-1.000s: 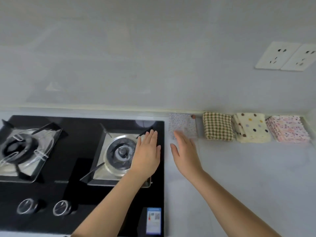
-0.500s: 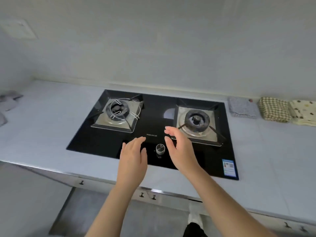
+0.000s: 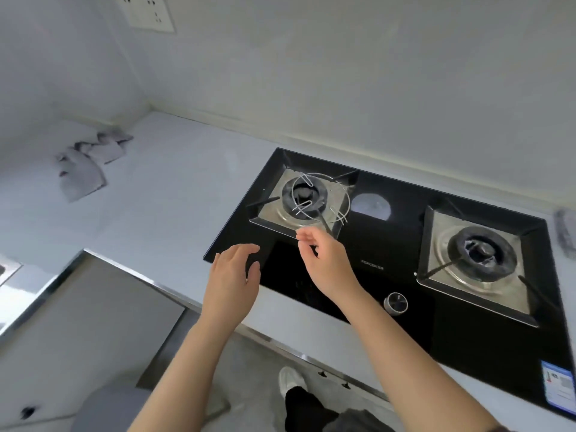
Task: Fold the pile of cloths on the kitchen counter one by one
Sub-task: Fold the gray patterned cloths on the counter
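Hob [image 3: 374, 244] beside your left grip [image 3: 232, 282], under right grip [image 3: 327, 263]; both loose, empty. Crumpled cloths [image 3: 87, 163] well apart on table [image 3: 174, 198].

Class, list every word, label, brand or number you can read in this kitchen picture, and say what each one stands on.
Nothing can be quoted with certainty.
Brand print, white letters on the front glass of the hob: too blurred to read.
Sticker, blue-edged, on the hob's near right corner: its print is too small to read.
Wall socket: no lettering shows.
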{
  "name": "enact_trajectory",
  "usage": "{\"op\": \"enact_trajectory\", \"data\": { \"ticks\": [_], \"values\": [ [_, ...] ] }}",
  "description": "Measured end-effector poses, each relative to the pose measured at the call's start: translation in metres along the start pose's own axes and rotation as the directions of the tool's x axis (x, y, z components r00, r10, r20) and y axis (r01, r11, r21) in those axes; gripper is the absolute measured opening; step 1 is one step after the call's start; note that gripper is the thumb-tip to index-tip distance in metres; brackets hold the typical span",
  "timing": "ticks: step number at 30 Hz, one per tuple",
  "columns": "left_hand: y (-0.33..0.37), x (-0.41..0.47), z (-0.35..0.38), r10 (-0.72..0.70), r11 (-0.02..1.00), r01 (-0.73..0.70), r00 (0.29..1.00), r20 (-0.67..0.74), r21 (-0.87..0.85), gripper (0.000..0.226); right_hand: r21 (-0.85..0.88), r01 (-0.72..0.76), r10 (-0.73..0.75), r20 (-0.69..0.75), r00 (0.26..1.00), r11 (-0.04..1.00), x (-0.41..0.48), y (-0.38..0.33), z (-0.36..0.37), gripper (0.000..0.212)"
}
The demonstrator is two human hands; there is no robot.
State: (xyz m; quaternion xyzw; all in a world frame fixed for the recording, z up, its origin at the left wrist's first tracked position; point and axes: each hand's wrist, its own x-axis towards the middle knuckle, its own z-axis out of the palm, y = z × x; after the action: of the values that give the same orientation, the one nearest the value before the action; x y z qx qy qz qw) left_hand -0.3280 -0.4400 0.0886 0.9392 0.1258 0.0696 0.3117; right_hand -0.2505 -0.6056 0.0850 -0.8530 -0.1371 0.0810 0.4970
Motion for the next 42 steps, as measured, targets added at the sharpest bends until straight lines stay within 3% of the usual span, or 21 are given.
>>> {"op": "enact_trajectory", "data": {
  "ticks": [10,17,23,32,36,42],
  "values": [
    [-0.099,0.076,-0.070,-0.183,0.982,0.186,0.981,-0.064,0.035,0.028,-0.017,0.071,-0.065,0.244,0.968,0.997,0.116,-0.052,0.088,0.026],
    [-0.209,0.161,-0.116,-0.217,0.975,0.218,0.976,-0.021,0.035,0.023,-0.030,0.004,0.004,0.276,0.961,1.000,0.185,-0.083,0.183,0.024],
    [-0.335,0.244,-0.173,-0.141,0.983,0.137,0.990,0.025,0.122,0.021,-0.069,-0.066,0.083,0.292,0.953,0.995,0.253,-0.132,0.316,0.022],
    [-0.467,0.306,-0.203,-0.266,0.903,0.243,0.964,0.016,0.355,0.019,-0.188,-0.148,0.209,0.369,0.905,0.971,0.312,-0.181,0.438,0.024],
    [-0.490,0.322,-0.206,-0.209,0.927,0.190,0.978,0.024,0.324,0.011,-0.218,-0.200,0.270,0.368,0.890,0.955,0.329,-0.185,0.464,0.024],
    [-0.499,0.305,-0.214,0.166,0.969,-0.172,0.985,0.050,0.177,0.021,-0.218,-0.174,0.246,0.370,0.896,0.960,0.343,-0.194,0.486,0.046]
  ]
}}
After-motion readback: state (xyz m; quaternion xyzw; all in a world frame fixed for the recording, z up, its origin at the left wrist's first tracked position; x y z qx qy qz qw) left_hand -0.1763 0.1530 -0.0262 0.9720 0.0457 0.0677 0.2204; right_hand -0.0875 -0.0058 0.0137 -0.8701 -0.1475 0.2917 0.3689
